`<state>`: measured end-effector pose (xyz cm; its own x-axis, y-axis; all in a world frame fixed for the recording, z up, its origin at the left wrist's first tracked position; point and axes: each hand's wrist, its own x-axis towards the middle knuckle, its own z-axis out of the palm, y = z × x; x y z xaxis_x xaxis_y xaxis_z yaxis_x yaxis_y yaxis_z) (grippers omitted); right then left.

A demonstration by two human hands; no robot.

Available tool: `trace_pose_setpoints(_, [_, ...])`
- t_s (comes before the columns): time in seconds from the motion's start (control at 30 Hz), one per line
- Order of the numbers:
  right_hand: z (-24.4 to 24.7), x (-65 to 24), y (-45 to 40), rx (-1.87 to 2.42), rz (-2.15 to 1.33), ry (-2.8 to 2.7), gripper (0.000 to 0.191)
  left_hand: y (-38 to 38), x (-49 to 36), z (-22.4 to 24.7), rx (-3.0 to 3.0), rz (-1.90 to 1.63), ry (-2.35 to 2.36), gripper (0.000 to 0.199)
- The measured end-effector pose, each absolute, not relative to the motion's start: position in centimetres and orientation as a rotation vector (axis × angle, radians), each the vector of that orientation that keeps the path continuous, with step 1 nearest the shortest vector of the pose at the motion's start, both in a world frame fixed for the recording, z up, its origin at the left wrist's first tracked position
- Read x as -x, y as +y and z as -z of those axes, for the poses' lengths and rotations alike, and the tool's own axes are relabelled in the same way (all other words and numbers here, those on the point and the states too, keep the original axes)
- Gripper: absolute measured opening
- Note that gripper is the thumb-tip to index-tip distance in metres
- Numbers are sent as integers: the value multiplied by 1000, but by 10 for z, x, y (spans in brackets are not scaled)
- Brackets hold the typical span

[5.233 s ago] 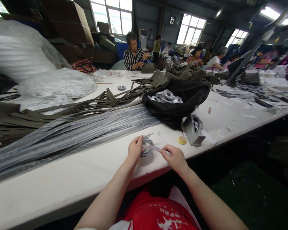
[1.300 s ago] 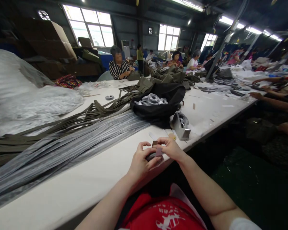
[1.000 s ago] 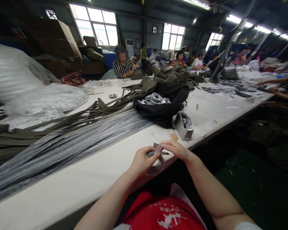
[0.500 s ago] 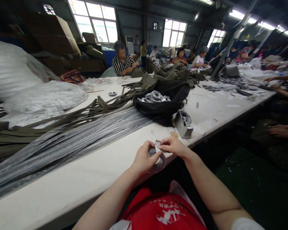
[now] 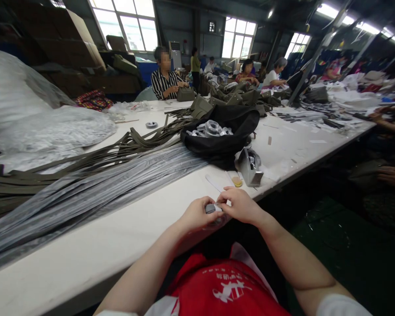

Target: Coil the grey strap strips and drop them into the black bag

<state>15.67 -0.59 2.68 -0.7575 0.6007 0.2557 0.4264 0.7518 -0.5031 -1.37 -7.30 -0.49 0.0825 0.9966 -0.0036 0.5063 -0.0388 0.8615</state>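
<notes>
My left hand (image 5: 195, 213) is closed around a small grey coiled strap (image 5: 210, 208), held at the table's near edge. The coil looks wrapped in clear plastic, and its lower part is partly hidden by my fingers. A white slip (image 5: 218, 208) lies against the top of the coil. My right hand (image 5: 239, 205) pinches at this slip, thumb and forefinger together. Just beyond my hands stand a grey tape dispenser (image 5: 251, 169) and a small yellowish disc (image 5: 237, 181).
A black bag (image 5: 204, 148) holds several wrapped coils. Long olive straps (image 5: 131, 142) and plastic-covered strips (image 5: 95, 188) run along the left of the white table (image 5: 145, 221). Another coil (image 5: 152, 125) lies farther back. Co-workers sit around the table; a metal post (image 5: 311, 66) rises at right.
The white slip, standing up from the coil before, now lies down against it. The coil has tilted in my left hand, and my right fingers have moved lower onto it. The view has shifted slightly.
</notes>
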Motion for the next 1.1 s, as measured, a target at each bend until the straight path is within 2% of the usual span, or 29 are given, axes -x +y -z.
trace_pose_setpoints(0.07, [-23, -157, -9, 688, -408, -2594, 16, -69, 18, 10, -1518, -816, 1434, 31])
trace_pose_setpoints(0.2, [-21, -162, -15, 556, -267, -2641, 31, -64, 25, 9, -1175, -1005, 1320, 42])
trace_pose_setpoints(0.3, [-23, -164, -21, 544, -208, -2594, 41, -62, 28, 1, -970, -1132, 1105, 48])
trace_pose_setpoints(0.43, [-21, -162, -26, 501, -289, -2481, 47, -60, 27, -5, -856, -1194, 1038, 44])
trace_pose_setpoints(0.53, [-16, -172, -3, 544, -368, -2357, 38, -63, 27, -3, -863, -1179, 1102, 46])
trace_pose_setpoints(0.63, [-9, -201, 49, 1072, -285, -2046, 24, -68, 31, -2, -934, -1161, 1147, 51])
trace_pose_setpoints(0.7, [-3, -225, 89, 1438, -243, -1824, 23, -72, 33, -2, -1003, -1144, 1142, 54])
trace_pose_setpoints(0.77, [4, -243, 121, 1585, -277, -1744, 24, -75, 32, -2, -1087, -1124, 1146, 55])
trace_pose_setpoints(0.87, [15, -254, 149, 1634, -410, -1735, 30, -76, 30, 0, -1195, -1091, 1184, 53])
trace_pose_setpoints(1.1, [37, -263, 134, 1588, -497, -1626, 23, -72, 27, 2, -1197, -1067, 1209, 50])
